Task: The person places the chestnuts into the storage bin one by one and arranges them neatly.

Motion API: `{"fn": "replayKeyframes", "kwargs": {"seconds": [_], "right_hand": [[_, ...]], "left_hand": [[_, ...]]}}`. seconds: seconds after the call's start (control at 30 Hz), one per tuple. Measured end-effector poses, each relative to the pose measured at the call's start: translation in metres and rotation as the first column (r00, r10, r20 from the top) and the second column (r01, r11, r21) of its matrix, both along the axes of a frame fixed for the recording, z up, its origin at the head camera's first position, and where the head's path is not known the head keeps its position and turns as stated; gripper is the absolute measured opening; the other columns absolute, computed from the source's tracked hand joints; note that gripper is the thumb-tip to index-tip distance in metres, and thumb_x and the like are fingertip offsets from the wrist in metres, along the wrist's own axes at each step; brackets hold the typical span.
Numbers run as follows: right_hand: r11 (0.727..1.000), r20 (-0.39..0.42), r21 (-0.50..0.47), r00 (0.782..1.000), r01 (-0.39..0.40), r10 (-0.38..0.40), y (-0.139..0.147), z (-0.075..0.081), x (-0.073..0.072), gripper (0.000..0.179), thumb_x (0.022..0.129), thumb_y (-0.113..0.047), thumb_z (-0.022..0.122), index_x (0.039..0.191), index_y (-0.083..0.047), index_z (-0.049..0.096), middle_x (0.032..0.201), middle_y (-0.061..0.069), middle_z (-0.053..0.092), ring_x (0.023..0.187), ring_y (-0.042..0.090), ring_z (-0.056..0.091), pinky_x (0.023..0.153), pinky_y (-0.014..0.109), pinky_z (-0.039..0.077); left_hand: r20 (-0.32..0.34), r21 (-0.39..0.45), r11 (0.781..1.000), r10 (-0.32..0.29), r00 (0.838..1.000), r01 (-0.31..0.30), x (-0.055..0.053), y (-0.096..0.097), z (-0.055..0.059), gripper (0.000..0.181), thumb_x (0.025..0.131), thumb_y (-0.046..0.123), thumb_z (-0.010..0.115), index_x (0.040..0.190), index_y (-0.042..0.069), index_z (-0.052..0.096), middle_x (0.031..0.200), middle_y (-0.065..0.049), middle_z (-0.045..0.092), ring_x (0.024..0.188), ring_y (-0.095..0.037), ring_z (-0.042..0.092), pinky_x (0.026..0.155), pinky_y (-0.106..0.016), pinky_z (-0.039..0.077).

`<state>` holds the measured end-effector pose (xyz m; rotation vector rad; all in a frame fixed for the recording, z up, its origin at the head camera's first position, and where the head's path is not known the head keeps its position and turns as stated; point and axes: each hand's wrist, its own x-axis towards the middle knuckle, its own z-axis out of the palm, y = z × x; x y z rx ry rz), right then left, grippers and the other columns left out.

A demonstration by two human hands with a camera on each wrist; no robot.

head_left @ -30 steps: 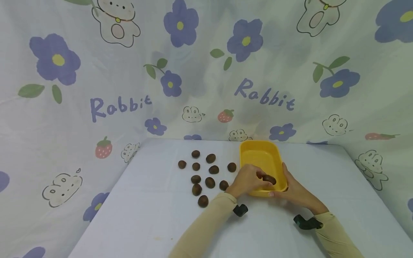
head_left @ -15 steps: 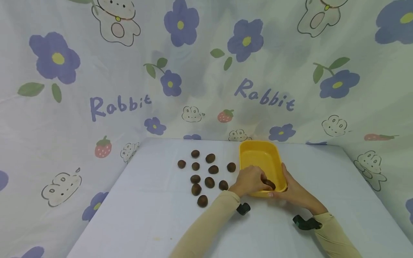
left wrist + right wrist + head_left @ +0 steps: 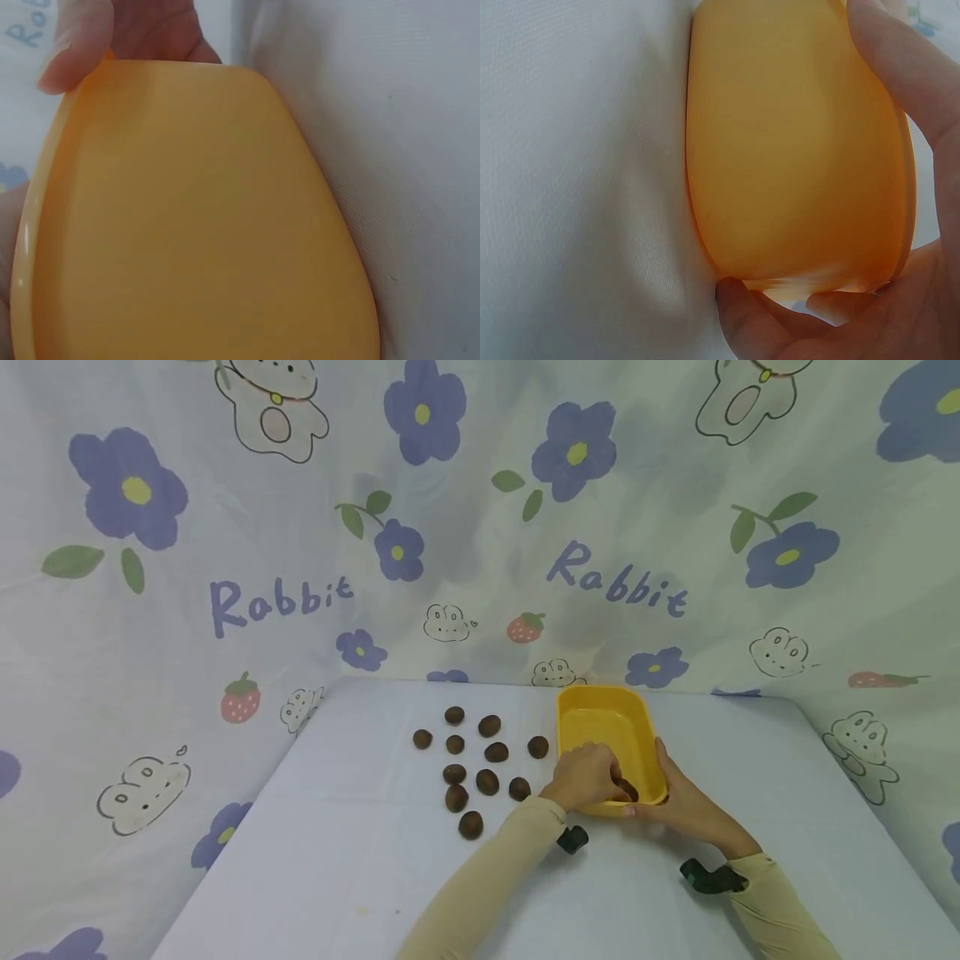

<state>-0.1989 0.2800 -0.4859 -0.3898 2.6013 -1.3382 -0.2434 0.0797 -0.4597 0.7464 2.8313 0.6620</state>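
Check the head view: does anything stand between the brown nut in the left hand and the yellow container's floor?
Nothing visible does. The left hand holds the brown nut inside the near end of the yellow container, and the right hand grips the outside, clear of it. What lies directly under the left hand is hidden.

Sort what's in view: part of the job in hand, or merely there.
Part of the job:
yellow, rectangular, plastic-looking tray, gripped by the right hand
brown, oval, nut-like piece, held by the left hand
likely the eleven similar loose brown pieces beside the tray

Merely there:
white-covered table
white, fabric-like backdrop with purple flowers
black wrist devices
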Motion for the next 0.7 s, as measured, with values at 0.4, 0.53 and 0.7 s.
{"fn": "replayKeyframes", "kwargs": {"seconds": [0.4,0.53,0.7], "right_hand": [[0.999,-0.004,0.038,1.000,0.011,-0.010,0.0017,-0.0027,-0.0015,0.134,0.085,-0.040,0.083,0.162,-0.008,-0.022,0.171,0.031,0.000,0.151,0.052,0.024,0.116,0.077,0.023],[1.000,0.008,0.025,1.000,0.010,-0.010,0.0002,-0.0024,-0.0014,0.135,0.085,-0.039,0.084,0.162,-0.008,-0.022,0.171,0.031,-0.001,0.152,0.053,0.021,0.116,0.077,0.022],[0.999,0.003,0.032,1.000,0.002,-0.002,-0.0011,-0.0012,-0.0011,0.134,0.085,-0.039,0.084,0.162,-0.007,-0.022,0.171,0.031,0.000,0.151,0.054,0.023,0.115,0.077,0.024]], "left_hand": [[-0.037,-0.045,0.998,-0.053,0.998,0.051,-0.0055,0.0050,-0.0028,0.034,0.076,0.050,0.090,0.065,0.026,0.069,0.053,0.013,0.055,0.054,-0.005,0.049,0.050,-0.021,0.040],[-0.036,-0.066,0.996,-0.069,0.997,0.067,-0.0067,0.0049,-0.0031,0.030,0.077,0.050,0.089,0.072,0.026,0.072,0.059,0.015,0.060,0.058,-0.005,0.053,0.054,-0.021,0.043],[-0.054,-0.071,0.994,-0.088,0.995,0.084,-0.0067,0.0029,-0.0035,0.031,0.077,0.051,0.088,0.071,0.026,0.071,0.057,0.014,0.057,0.056,-0.005,0.050,0.052,-0.021,0.041]]}}
